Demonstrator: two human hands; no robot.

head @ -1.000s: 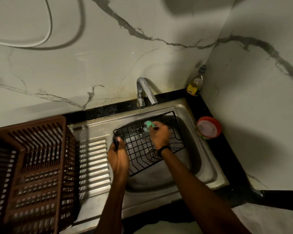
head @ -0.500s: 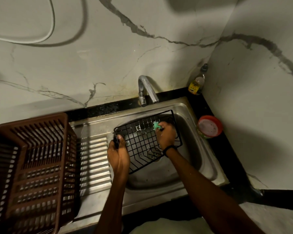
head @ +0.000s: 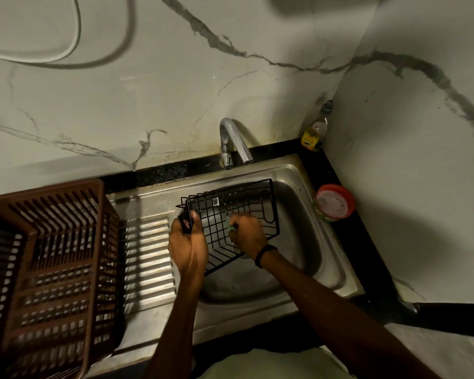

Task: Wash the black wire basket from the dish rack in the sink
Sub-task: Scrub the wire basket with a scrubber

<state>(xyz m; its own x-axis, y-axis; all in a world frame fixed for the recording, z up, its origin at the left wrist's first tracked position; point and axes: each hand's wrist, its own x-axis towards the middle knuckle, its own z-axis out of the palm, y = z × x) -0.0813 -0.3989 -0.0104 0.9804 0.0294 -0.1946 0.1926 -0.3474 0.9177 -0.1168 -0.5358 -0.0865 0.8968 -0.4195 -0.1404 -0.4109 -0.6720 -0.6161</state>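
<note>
The black wire basket point(head: 234, 214) is held tilted over the steel sink point(head: 293, 263) bowl, below the tap point(head: 231, 142). The left hand point(head: 188, 242) grips its left rim, fingers curled shut around the wire. The right hand point(head: 248, 233) rests inside the basket, its fingers pinching a small green scrubber point(head: 231, 226) against the mesh; a brown dish rack point(head: 49, 272) stands on the drainboard at left.

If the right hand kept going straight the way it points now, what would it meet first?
The right hand, gripping a green scrubber, points up-left across the black wire basket. It would probably meet the basket's wires first, then the left hand holding the rim; depth is unclear.
</note>
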